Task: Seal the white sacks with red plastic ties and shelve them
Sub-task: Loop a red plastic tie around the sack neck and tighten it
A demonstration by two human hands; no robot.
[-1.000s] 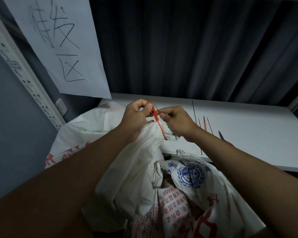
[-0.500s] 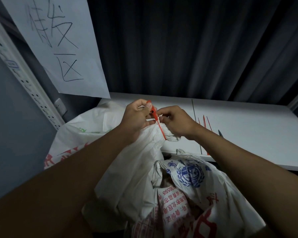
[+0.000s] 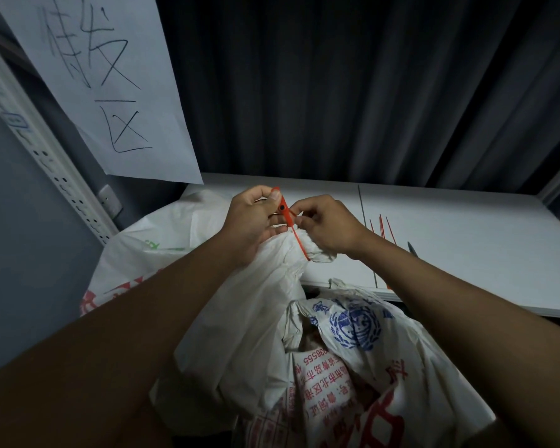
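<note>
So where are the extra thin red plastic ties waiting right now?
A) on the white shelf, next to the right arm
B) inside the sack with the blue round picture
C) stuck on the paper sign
A: the spare thin red plastic ties lie on the white shelf board, just beyond the right hand, not on the sign or in a sack.

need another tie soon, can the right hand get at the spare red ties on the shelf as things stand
Probably yes, but not yet. The spare red ties lie bare on the white shelf, just beyond the right hand, with nothing between. That hand is pinching the red tie on the white sack, so must let go first.
</note>
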